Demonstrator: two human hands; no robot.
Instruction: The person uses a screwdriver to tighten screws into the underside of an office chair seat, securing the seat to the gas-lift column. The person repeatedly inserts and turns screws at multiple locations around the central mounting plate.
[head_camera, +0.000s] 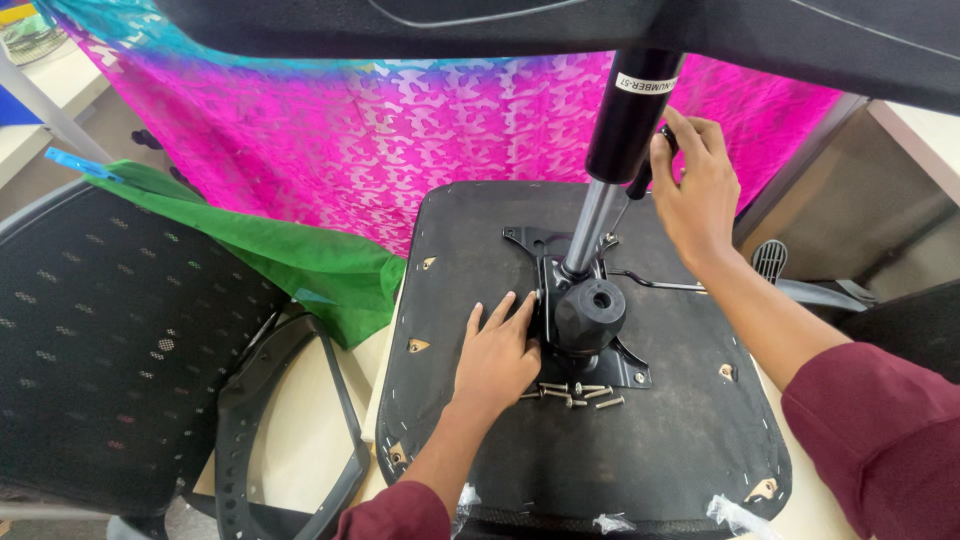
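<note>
Head view: gas cylinder leans up-right; right hand grips it, left hand lies flat, released, on seat underside.

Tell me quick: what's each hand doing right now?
Left hand: open, flat on the upturned seat base, fingertips at the black mechanism plate.
Right hand: fingers curled around the black gas cylinder.

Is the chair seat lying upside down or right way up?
Upside down: the seat's black underside faces up, with the metal mechanism plate and gas cylinder rising from it.
</note>
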